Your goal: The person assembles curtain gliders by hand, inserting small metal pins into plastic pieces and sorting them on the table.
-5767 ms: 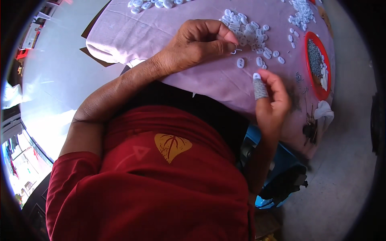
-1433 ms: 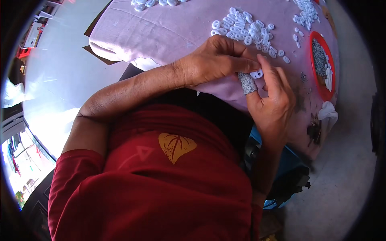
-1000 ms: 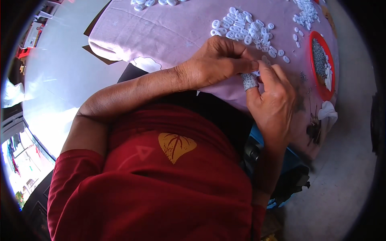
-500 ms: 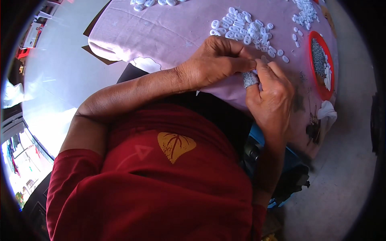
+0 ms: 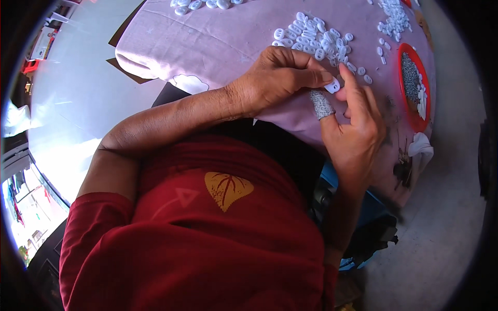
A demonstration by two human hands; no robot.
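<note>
Between the thumb and forefinger of my left hand point(image 5: 282, 78) is a small white oval plastic piece point(image 5: 332, 86) with dark holes in it. Close beside that piece, my right hand point(image 5: 355, 119) has its thumb and fingers apart, and I see nothing held in it. A grey speckled finger sleeve point(image 5: 321, 104) covers the right thumb. Just beyond both hands lies a loose pile of similar white oval pieces point(image 5: 310, 37) on the table.
A pink cloth covers the table point(image 5: 207, 46). At the right stands a red basin point(image 5: 426, 122) with small grey parts and white pieces. Smaller white pieces point(image 5: 395, 20) lie at the far right, more ovals point(image 5: 211, 4) at the far left. A white cloth point(image 5: 421, 146) hangs by the right edge.
My right thumb and fingers have spread and drawn slightly away from the left fingertips. The white oval piece now shows in my left hand.
</note>
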